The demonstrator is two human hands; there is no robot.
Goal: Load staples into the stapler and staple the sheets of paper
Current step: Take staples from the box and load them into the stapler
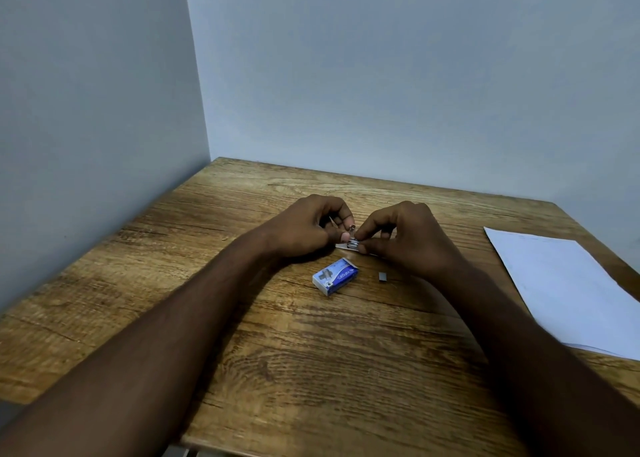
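Both hands meet over the middle of the wooden table (242, 352). My left hand (308, 228) and my right hand (405, 238) pinch a small silver stapler (351, 242) between their fingertips; most of it is hidden by the fingers. A white piece (341, 246) shows under it on the table. A blue and white staple box (335, 276) lies just in front of the hands. A small grey strip of staples (382, 276) lies loose to the box's right. White sheets of paper (561, 283) rest at the right side of the table.
The table stands in a corner, with grey walls (381, 75) at the back and at the left. The paper hangs slightly past the table's right edge. My forearms reach across the table's front part.
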